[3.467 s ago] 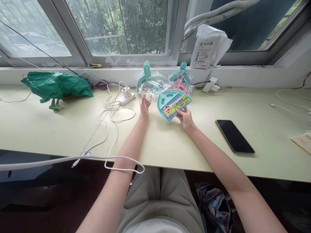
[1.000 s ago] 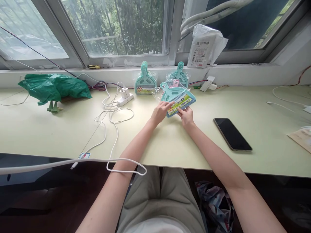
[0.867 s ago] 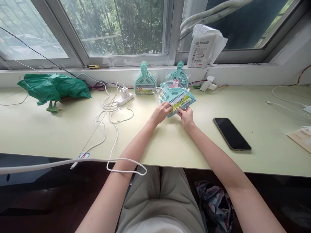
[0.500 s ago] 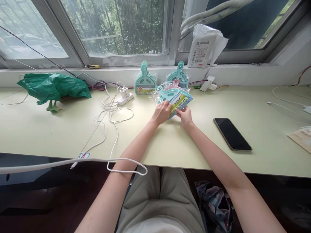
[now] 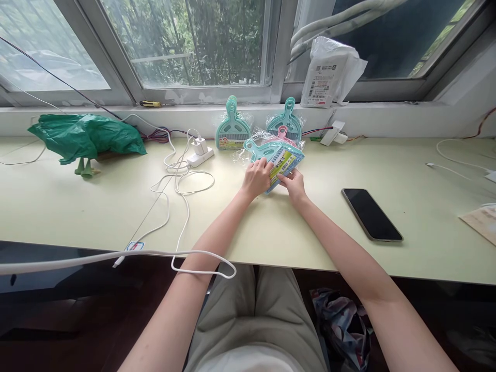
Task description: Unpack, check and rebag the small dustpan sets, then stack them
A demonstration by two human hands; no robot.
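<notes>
Between my hands is a light-green dustpan-and-brush set (image 5: 287,161) in clear wrap, tilted with its handle to the upper left and a yellow-green label facing up. My left hand (image 5: 256,178) lies closed over its lower left part. At its lower right edge my right hand (image 5: 294,185) grips it, thumb on top. Just behind it shows a pink dustpan handle (image 5: 282,132). Two upright green stacks, a left dustpan set (image 5: 233,126) and a right dustpan set (image 5: 287,121), lean on the wall below the window.
A black phone (image 5: 372,214) lies to the right. On the left are a green plastic bag (image 5: 89,137), a power strip (image 5: 200,156) with a charger, and loose white cables (image 5: 188,206). A wrapped white package (image 5: 327,75) stands on the sill. The table's front edge (image 5: 287,266) is near my lap.
The held dustpan set has turned slightly, its handle end swinging left and down. Both hands keep their hold, and the view has shifted a little.
</notes>
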